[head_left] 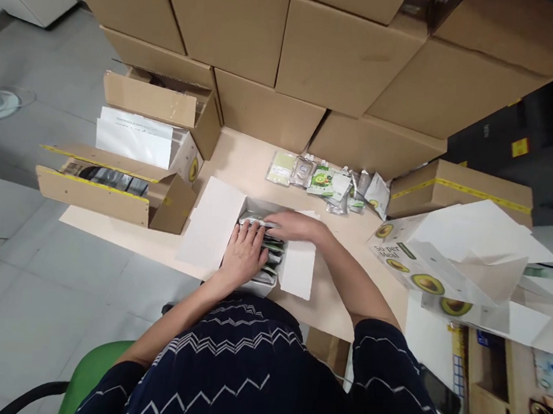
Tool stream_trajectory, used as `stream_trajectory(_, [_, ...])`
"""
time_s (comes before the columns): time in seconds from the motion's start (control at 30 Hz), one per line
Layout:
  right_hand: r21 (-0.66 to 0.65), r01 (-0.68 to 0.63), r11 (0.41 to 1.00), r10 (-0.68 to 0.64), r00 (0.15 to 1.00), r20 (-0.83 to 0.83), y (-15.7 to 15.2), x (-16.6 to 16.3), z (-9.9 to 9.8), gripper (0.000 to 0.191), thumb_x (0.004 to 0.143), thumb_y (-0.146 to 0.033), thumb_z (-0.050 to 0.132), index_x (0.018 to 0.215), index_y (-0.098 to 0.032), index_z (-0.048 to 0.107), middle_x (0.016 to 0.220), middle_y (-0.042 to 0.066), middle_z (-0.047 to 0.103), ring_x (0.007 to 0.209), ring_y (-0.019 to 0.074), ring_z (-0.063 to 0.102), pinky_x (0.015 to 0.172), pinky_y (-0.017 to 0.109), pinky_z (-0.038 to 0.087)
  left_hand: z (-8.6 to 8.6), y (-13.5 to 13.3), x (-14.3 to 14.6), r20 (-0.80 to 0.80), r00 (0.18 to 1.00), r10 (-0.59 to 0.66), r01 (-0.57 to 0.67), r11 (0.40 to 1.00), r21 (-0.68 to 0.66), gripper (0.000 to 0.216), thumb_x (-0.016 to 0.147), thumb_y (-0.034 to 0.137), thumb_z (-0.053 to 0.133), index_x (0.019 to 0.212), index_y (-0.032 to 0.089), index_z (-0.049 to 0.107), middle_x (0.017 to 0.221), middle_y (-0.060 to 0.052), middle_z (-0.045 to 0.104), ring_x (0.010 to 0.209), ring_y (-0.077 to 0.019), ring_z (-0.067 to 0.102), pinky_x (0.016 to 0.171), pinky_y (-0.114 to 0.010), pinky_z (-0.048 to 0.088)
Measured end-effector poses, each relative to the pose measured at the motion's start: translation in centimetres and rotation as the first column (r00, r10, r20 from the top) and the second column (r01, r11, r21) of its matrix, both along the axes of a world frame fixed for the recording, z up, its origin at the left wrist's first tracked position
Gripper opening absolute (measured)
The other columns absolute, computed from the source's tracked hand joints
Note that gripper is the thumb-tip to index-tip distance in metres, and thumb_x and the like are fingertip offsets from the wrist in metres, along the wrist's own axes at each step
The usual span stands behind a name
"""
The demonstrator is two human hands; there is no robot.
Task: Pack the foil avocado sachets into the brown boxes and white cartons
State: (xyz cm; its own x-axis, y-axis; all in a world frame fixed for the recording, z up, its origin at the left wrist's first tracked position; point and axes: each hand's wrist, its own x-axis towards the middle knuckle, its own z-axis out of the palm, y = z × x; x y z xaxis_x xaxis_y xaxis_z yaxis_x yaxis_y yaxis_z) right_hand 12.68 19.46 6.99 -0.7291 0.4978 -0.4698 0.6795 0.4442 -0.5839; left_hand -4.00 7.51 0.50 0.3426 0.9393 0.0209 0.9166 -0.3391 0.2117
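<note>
Beyond the white box (298,273), loose pouches (329,181) lie before stacked cartons (343,54).

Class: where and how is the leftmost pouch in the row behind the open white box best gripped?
Probably pinch the leftmost pouch by its left edge, coming from the front left: it appears to lie flat, that edge is free, while the silver pouch crowds its right and cardboard boxes stand behind.

**Table (230,151) layout, clock from ctr box (211,226)**

Packets (270,268) in ctr box. On table: pouches (327,181) approx 1 o'clock, three boxes (96,196) 10 o'clock. Cartons (396,258) 3 o'clock. Box stack (239,21) 12 o'clock, behind pouches. Phone (440,393) approx 4.
</note>
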Motion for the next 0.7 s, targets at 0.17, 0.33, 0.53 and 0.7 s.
stream_trajectory(0.17, [-0.322, 0.164, 0.933, -0.283, 0.885, -0.371, 1.9, 6.6, 3.9, 0.034, 0.090, -0.045, 0.059, 0.107, -0.019, 0.072, 0.096, 0.005, 0.076, 0.082, 0.0144, 0.070, 0.070, 0.024, 0.053, 0.1, 0.0, 0.0, -0.013, 1.000, 0.001, -0.001, 1.000, 0.000, 0.054, 0.097, 0.036, 0.042, 0.144, 0.011, 0.049, 0.149, -0.014, 0.050, 0.142, -0.0361, 0.038, 0.120, -0.054, 0.026])
stream_trajectory(0.33, [-0.033, 0.725, 0.688, -0.692, 0.642, -0.330, 6.6, 7.9, -1.7, 0.037, 0.094, -0.042, 0.053, 0.115, -0.014, 0.067, 0.082, 0.007, 0.074, 0.073, 0.0170, 0.069, 0.069, 0.027, 0.053, 0.0, 0.0, 0.1, -0.026, 1.000, -0.002, 0.002, 1.000, 0.012, 0.052, 0.097, 0.036, 0.042, 0.142, 0.012, 0.051, 0.148, -0.015, 0.051, 0.141, -0.0364, 0.039, 0.119, -0.055, 0.027])
stream_trajectory(0.53, [0.413, 0.365, 0.835, -0.438, 0.894, 0.097, 12.0, 4.0, -9.9, 0.067, 0.084, -0.025, 0.068, 0.146, -0.011, 0.046, 0.154, 0.022, 0.040, 0.140, 0.0323, 0.038, 0.113, 0.045, 0.031, 0.3, 0.0, 0.1, -0.035, 0.999, -0.006, 0.006, 1.000, 0.003, 0.051, 0.097, 0.035, 0.044, 0.142, 0.013, 0.052, 0.148, -0.015, 0.051, 0.141, -0.0360, 0.039, 0.120, -0.055, 0.027])
stream_trajectory(0.7, [0.445, 0.264, 0.856, -0.380, 0.905, 0.192, 15.3, 2.5, -13.8, 0.100, 0.079, -0.042, 0.075, 0.158, -0.012, 0.022, 0.166, 0.021, 0.009, 0.152, 0.0374, 0.005, 0.120, 0.056, 0.008, 0.4, -0.1, 0.1, -0.034, 0.999, -0.002, 0.003, 1.000, 0.008, 0.051, 0.096, 0.036, 0.046, 0.141, 0.013, 0.052, 0.147, -0.015, 0.052, 0.141, -0.0355, 0.040, 0.120, -0.054, 0.028])
